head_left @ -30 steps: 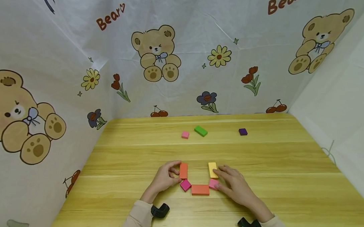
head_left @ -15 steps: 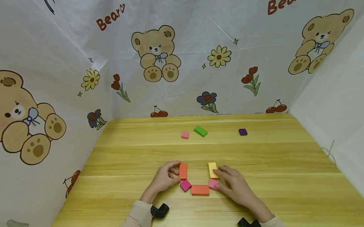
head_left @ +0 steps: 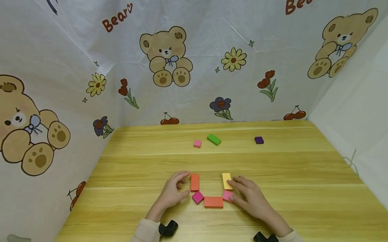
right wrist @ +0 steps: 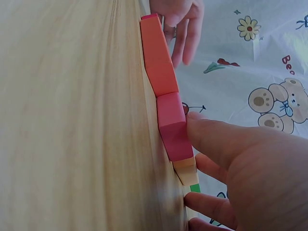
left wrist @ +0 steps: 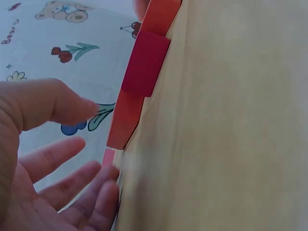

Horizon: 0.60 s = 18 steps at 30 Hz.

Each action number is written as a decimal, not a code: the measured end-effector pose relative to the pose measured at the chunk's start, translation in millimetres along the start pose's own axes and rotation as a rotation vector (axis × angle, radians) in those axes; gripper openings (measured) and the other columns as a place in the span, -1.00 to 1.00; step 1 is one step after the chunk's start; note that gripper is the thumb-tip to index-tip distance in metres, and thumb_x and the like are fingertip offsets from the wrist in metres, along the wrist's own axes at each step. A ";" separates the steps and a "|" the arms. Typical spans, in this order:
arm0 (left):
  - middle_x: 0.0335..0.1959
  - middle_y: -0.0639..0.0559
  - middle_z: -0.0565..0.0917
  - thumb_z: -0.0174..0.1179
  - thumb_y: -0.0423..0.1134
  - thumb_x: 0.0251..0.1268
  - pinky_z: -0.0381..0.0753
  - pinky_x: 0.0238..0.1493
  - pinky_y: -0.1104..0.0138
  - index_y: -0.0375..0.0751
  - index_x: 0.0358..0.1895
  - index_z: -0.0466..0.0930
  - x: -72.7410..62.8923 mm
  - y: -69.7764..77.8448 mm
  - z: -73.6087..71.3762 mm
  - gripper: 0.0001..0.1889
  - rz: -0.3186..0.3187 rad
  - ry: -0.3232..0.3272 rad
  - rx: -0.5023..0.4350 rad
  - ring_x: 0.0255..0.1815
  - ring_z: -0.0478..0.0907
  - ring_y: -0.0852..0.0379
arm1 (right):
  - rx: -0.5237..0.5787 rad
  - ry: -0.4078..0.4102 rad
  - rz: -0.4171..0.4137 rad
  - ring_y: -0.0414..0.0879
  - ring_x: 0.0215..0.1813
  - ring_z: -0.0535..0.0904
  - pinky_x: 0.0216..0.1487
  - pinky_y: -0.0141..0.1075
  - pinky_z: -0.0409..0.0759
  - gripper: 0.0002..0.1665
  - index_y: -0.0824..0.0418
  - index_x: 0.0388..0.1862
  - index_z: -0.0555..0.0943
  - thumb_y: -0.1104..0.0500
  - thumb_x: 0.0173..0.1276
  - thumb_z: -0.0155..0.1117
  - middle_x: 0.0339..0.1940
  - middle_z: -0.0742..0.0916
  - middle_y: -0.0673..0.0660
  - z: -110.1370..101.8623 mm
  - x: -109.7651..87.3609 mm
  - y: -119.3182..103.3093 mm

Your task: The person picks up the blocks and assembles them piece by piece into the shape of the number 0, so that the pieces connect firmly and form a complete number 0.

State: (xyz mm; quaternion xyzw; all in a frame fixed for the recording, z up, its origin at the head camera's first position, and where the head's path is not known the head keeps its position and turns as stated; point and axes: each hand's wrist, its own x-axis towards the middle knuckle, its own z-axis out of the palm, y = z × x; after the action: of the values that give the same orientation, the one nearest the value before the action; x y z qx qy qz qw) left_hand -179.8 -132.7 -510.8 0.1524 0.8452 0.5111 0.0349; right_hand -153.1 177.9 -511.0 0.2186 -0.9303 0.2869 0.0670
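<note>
Likely alignment step: U of blocks (head_left: pixel 213 202) well in from the surface's (head_left: pixel 134 165) far edge, left hand (head_left: pixel 171 194) empty, fingers parted beside an orange block (head_left: pixel 194 183), right hand (head_left: pixel 253 200) touching yellow block (head_left: pixel 226 177) and pink block (head_left: pixel 227 195), unclamped; next probably wants gentle nudges.

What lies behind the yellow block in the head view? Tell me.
Wooden tabletop, then the green block, farther back, slightly left. The yellow block hides its far face and the surface beneath.

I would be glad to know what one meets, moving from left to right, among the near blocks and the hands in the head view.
Left hand, lengthwise orange rectangular block, crosswise orange rectangular block, yellow rectangular block, right hand.
</note>
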 end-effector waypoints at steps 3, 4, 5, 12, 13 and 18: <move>0.37 -0.12 0.41 0.39 -0.23 0.14 0.42 0.27 -0.09 -0.24 0.31 0.47 -4.6 2.7 2.7 -0.38 0.008 0.026 0.043 0.33 0.37 -0.18 | -0.004 0.006 -0.003 0.31 0.41 0.36 0.29 0.34 0.25 -0.39 0.10 0.30 0.56 -0.01 0.28 0.38 0.30 0.57 0.26 -0.8 0.6 -0.1; 0.38 -0.14 0.40 0.40 -0.17 0.14 0.36 0.30 -0.17 -0.24 0.31 0.48 -6.0 3.4 4.0 -0.37 0.010 0.032 0.051 0.38 0.32 -0.22 | -0.004 0.007 -0.002 0.31 0.41 0.36 0.29 0.35 0.25 -0.39 0.10 0.30 0.56 -0.01 0.28 0.38 0.30 0.58 0.26 -1.0 0.8 -0.3; 0.39 -0.15 0.38 0.40 -0.12 0.14 0.31 0.32 -0.22 -0.24 0.31 0.48 -7.1 3.5 5.4 -0.36 0.011 0.037 0.065 0.41 0.28 -0.25 | -0.003 0.005 0.000 0.31 0.41 0.35 0.29 0.35 0.25 -0.40 0.10 0.30 0.56 -0.01 0.29 0.37 0.30 0.57 0.26 -1.2 0.8 -0.8; 0.42 -0.20 0.35 0.38 0.00 0.17 0.15 0.36 -0.31 -0.20 0.32 0.48 -13.6 1.5 14.6 -0.34 0.031 0.049 0.129 0.49 0.13 -0.32 | 0.015 -0.021 0.021 0.30 0.43 0.33 0.32 0.35 0.23 -0.40 0.09 0.30 0.56 -0.05 0.31 0.34 0.31 0.57 0.25 -0.9 0.7 -3.1; 0.41 -0.20 0.36 0.38 0.01 0.17 0.11 0.38 -0.32 -0.20 0.31 0.49 -14.1 1.1 15.4 -0.34 0.041 0.051 0.140 0.50 0.11 -0.33 | 0.016 -0.023 0.022 0.29 0.43 0.33 0.32 0.35 0.23 -0.41 0.09 0.30 0.56 -0.05 0.31 0.34 0.31 0.57 0.25 -1.0 0.6 -3.4; 0.36 -0.24 0.43 0.37 -0.01 0.18 -0.11 0.44 -0.33 -0.22 0.27 0.52 -15.5 0.9 17.9 -0.38 0.099 0.065 0.189 0.50 0.11 -0.37 | 0.013 -0.016 0.019 0.29 0.43 0.33 0.31 0.35 0.23 -0.40 0.09 0.30 0.56 -0.05 0.31 0.35 0.31 0.57 0.24 -0.9 0.9 -3.3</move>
State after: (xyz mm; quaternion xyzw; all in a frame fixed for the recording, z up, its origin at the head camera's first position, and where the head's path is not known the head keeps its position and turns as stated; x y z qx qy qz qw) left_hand -161.0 -121.5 -520.1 0.1800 0.8818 0.4347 -0.0326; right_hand -152.5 175.7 -508.3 0.2123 -0.9310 0.2918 0.0556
